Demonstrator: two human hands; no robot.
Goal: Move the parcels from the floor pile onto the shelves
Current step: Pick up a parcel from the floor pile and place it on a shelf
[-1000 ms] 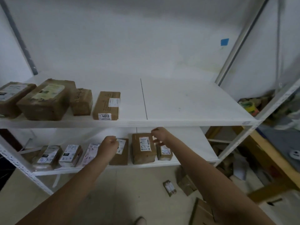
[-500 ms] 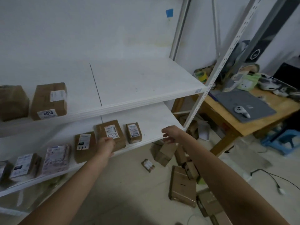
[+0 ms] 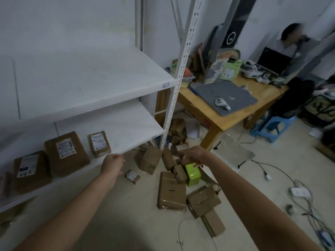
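Ahead, left hand and right hand hang empty and slack near parcels heaped round the shelf post.

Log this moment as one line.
phase: reach | left hand: empty, near lower shelf edge | right hand: empty, reaching toward floor pile | shelved parcels: lower shelf

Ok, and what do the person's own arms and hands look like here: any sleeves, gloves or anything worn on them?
The left arm and right arm are bare down to the frame's lower edge; no sleeves show. The left hand and right hand wear no gloves, and no watch, band or ring is visible, though the right hand is somewhat blurred.
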